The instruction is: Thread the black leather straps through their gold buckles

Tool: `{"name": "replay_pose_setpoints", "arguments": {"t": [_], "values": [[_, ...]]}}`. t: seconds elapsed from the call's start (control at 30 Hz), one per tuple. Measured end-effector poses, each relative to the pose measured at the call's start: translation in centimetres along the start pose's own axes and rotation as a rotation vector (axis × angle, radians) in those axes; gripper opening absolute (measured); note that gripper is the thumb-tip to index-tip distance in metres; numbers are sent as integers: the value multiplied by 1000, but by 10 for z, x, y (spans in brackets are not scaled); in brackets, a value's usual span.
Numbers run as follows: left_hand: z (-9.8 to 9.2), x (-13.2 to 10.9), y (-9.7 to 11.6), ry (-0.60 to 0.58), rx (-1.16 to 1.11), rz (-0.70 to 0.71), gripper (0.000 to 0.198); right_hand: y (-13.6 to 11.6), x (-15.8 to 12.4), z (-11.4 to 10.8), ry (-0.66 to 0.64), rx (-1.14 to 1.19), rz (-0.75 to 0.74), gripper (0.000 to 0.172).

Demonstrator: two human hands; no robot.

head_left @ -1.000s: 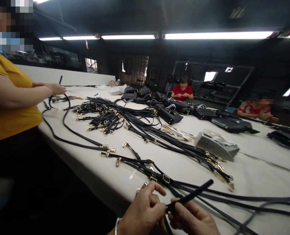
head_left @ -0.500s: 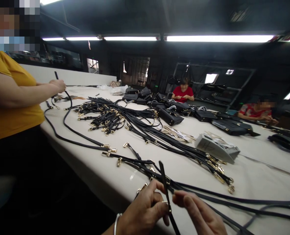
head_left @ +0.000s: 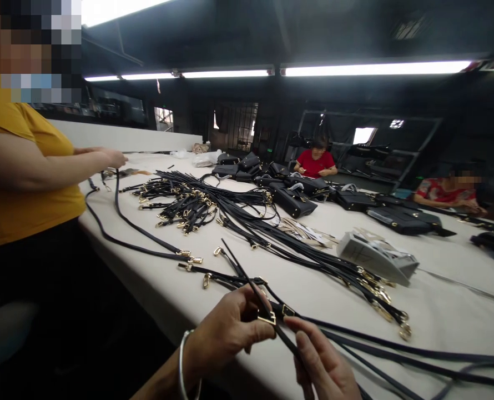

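Note:
At the bottom centre my left hand (head_left: 230,328) pinches a thin black leather strap (head_left: 247,280) together with a small gold buckle (head_left: 267,319). The strap's free end points up and to the left. Just right of it my right hand (head_left: 324,364) closes on the same strap lower down. Both hands hover over the near edge of the white table (head_left: 313,278). Loose black straps with gold clasps (head_left: 213,275) lie right in front of my hands.
A big heap of black straps (head_left: 213,203) covers the table's middle. A grey folded box (head_left: 376,253) lies to the right, with black handbags (head_left: 292,200) farther back. A person in yellow (head_left: 26,178) handles a strap at left. Two people in red sit at the far side.
The strap's free end has swung from upright to pointing up-left, and the gold buckle now sits at my left fingertips. The view has tilted slightly. The person in yellow lowered the hand.

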State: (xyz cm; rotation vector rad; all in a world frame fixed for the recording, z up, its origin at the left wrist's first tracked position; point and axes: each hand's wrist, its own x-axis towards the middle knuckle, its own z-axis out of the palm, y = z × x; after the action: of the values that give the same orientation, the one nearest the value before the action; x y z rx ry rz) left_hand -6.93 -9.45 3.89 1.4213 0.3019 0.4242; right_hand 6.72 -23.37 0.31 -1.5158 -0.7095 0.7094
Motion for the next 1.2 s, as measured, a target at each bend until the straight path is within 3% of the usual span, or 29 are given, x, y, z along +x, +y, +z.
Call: {"name": "replay_pose_setpoints", "arguments": {"t": [0.07, 0.17, 0.27, 0.37, 0.5, 0.57, 0.67, 0.8, 0.93, 1.1, 1.2], "values": [[2, 0, 1, 32, 75, 26, 18, -17, 6, -3, 22, -160, -146, 54], [11, 1, -4, 0, 96, 37, 17, -47, 15, 3, -159, -243, -262, 45], [18, 4, -13, -18, 117, 10, 22, -69, 20, 17, -378, -22, -118, 49], [16, 6, -16, 6, 124, -6, 22, -77, 22, 25, -419, 194, -6, 47], [5, -1, -14, 170, 219, -73, 20, -69, 22, 12, -292, 168, 3, 42], [1, -6, -14, 188, 157, -58, 22, -58, 21, -1, -274, 94, -20, 46], [-2, -13, -17, 171, 56, -26, 22, -38, 20, -20, -357, -33, -4, 47], [1, -16, -16, 170, 128, -20, 24, -22, 19, -35, -435, -161, 46, 50], [10, -16, -7, 162, 232, -73, 25, -24, 20, -32, -528, -212, 28, 50], [17, -16, -6, 18, 309, 64, 17, -35, 20, -13, -645, -168, -30, 53], [13, -19, -7, 12, 306, 11, 23, -37, 20, -10, -656, -125, -35, 52]]}}
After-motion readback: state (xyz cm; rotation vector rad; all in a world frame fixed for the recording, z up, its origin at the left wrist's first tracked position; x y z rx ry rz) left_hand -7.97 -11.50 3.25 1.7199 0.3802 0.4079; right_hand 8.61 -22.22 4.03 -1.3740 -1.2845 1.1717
